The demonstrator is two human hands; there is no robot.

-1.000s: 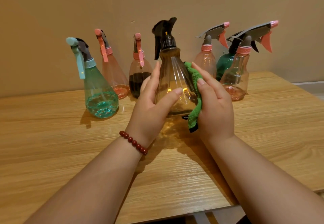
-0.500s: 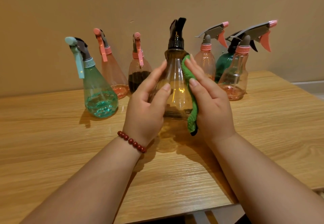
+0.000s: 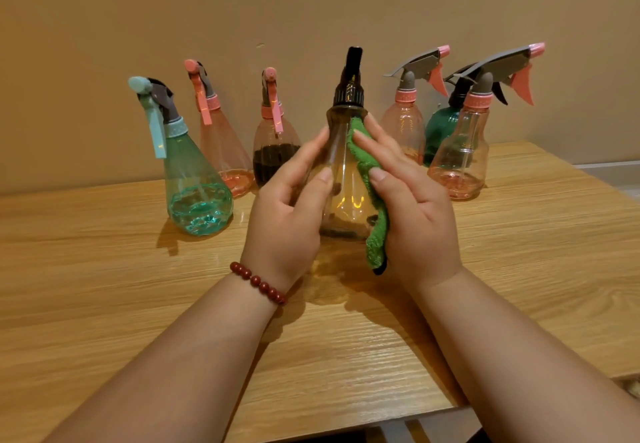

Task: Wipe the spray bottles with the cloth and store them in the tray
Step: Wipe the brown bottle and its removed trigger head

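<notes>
Left hand (image 3: 287, 210) grips smoky black-capped bottle (image 3: 342, 155); flat right hand (image 3: 420, 220) presses green cloth (image 3: 365, 163) on it.

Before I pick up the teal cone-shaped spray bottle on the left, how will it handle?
The teal bottle probably feels bottom-heavy, since what looks like liquid sits only in its wide base. That broad base should resist tipping on the table. Its smooth plastic wall may be slippery, so grip the neck.
</notes>
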